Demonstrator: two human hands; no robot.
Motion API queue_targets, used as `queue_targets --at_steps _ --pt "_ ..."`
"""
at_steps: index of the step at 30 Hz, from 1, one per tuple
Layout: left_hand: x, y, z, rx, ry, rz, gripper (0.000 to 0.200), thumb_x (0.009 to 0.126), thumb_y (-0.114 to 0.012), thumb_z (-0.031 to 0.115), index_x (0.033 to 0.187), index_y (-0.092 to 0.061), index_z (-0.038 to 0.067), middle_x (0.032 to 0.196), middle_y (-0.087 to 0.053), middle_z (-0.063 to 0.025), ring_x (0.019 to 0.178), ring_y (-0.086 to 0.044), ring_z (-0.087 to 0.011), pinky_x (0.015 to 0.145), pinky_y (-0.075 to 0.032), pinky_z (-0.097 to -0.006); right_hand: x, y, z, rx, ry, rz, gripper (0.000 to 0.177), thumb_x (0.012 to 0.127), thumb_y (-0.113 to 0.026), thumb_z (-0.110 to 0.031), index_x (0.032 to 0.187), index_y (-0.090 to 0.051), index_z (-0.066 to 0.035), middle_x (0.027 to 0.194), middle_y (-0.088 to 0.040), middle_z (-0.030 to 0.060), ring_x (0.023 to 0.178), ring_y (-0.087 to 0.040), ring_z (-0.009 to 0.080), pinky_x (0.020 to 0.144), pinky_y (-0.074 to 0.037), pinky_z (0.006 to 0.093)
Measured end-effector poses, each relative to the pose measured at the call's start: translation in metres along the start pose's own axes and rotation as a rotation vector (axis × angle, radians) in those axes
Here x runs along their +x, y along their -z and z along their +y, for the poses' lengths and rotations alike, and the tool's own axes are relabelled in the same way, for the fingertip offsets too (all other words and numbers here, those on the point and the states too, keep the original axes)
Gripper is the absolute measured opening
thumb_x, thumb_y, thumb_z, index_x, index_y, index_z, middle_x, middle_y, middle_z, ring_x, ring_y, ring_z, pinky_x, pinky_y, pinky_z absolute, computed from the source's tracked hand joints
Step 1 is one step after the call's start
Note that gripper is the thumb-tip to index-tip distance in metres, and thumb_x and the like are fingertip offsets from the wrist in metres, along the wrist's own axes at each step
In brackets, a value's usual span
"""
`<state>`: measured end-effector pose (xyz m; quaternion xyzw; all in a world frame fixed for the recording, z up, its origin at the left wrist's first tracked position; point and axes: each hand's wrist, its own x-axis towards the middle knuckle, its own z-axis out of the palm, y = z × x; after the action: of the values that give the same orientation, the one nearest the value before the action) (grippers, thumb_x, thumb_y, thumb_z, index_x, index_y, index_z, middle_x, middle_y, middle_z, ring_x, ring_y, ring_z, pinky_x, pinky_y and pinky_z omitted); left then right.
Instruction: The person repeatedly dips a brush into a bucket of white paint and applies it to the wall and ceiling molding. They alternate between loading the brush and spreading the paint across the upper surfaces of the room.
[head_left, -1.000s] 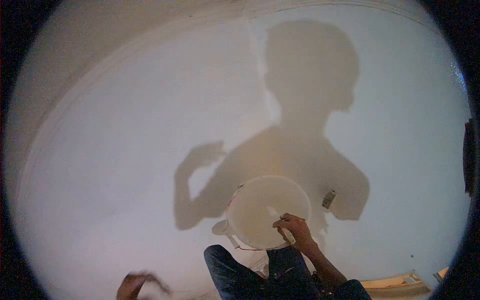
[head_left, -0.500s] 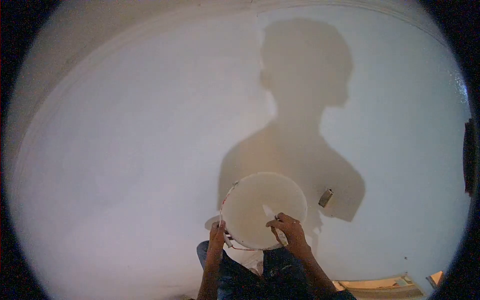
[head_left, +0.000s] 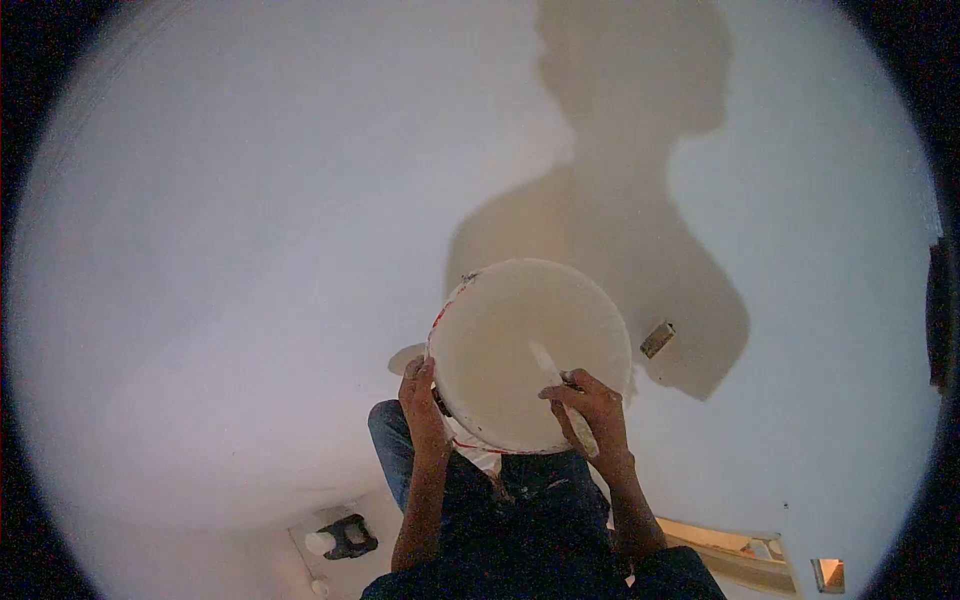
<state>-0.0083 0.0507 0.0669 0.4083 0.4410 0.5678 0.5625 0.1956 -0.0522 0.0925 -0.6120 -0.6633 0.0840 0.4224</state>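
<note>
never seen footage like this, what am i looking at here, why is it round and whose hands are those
There is no machine here. The one picture comes from a camera worn on a person's head, looking down; its wide lens makes the round, dark-edged view. The two bare arms are that person's own. The left hand grips the rim of a white bucket, and the right hand holds a pale flat tool reaching into it. Behind is a white wall with the person's shadow. Below, their jeans show.
</note>
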Motion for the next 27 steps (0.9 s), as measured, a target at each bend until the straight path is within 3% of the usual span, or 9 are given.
queue_targets --at_steps 2,9,13,17,21,23,27 --pt "-0.006 -0.004 0.005 0.057 -0.068 0.062 0.032 0.089 -0.05 0.021 0.111 -0.048 -0.001 0.093 -0.059 -0.0099 0.086 -0.054 -0.0153 0.079 -0.043 -0.0286 -0.002 -0.001 0.0 0.002 -0.028 -0.016 0.018 0.071 -0.064 0.0 0.085 -0.065 -0.012 0.084 -0.059 0.0125 0.074 -0.062 0.0269 0.064 -0.049 0.0351" --pt "-0.027 -0.015 0.019 0.033 0.034 0.187 0.017 0.086 -0.055 0.015 0.094 -0.05 0.0 0.084 -0.059 -0.007 0.075 -0.054 -0.0128 0.07 -0.043 -0.0254 -0.003 0.012 -0.012 0.029 -0.051 -0.017 0.016 0.072 -0.064 -0.002 0.085 -0.066 -0.012 0.082 -0.059 0.0105 0.073 -0.062 0.0263 0.062 -0.048 0.0348" --pt "-0.032 -0.008 0.008 -0.025 0.06 0.186 0.014 0.085 -0.058 0.014 0.087 -0.05 0.002 0.074 -0.055 -0.0023 0.064 -0.049 -0.0079 0.055 -0.039 -0.0223 -0.005 0.016 -0.018 -0.015 -0.149 -0.073 0.016 0.073 -0.063 -0.002 0.086 -0.066 -0.012 0.081 -0.059 0.01 0.072 -0.062 0.0253 0.062 -0.048 0.0345" --pt "-0.031 -0.003 0.003 -0.103 0.063 0.154 0.014 0.084 -0.059 0.015 0.083 -0.051 0.003 0.07 -0.051 0.0015 0.057 -0.043 -0.0037 0.046 -0.033 -0.0201 -0.004 0.014 -0.023 -0.062 -0.07 0.009 0.016 0.073 -0.063 -0.003 0.085 -0.066 -0.012 0.081 -0.06 0.0093 0.072 -0.062 0.0235 0.062 -0.048 0.0334" --pt "-0.038 -0.002 0.017 -0.078 0.094 0.177 0.015 0.085 -0.058 0.015 0.082 -0.052 0.002 0.068 -0.049 0.0033 0.057 -0.042 -0.0035 0.047 -0.034 -0.0206 -0.007 0.002 -0.027 -0.032 -0.077 0.05 0.015 0.073 -0.063 -0.003 0.085 -0.066 -0.012 0.081 -0.06 0.0087 0.072 -0.061 0.0233 0.063 -0.048 0.0334" --pt "-0.035 0.001 0.017 -0.082 -0.028 0.116 0.016 0.086 -0.057 0.016 0.083 -0.054 0.0 0.067 -0.051 0.0029 0.057 -0.043 -0.0039 0.048 -0.035 -0.0213 -0.009 -0.007 -0.025 -0.005 -0.084 0.069 0.015 0.073 -0.063 -0.002 0.085 -0.066 -0.011 0.081 -0.06 0.0087 0.072 -0.061 0.0234 0.063 -0.048 0.0335" --pt "-0.021 0.015 -0.001 -0.015 -0.018 0.074 0.019 0.087 -0.056 0.017 0.084 -0.056 -0.002 0.069 -0.055 0.0004 0.058 -0.046 -0.0052 0.05 -0.037 -0.0217 -0.012 -0.028 -0.013 0.058 -0.046 0.11 0.015 0.074 -0.062 -0.002 0.086 -0.066 -0.011 0.08 -0.059 0.0087 0.073 -0.061 0.0239 0.063 -0.047 0.0337"
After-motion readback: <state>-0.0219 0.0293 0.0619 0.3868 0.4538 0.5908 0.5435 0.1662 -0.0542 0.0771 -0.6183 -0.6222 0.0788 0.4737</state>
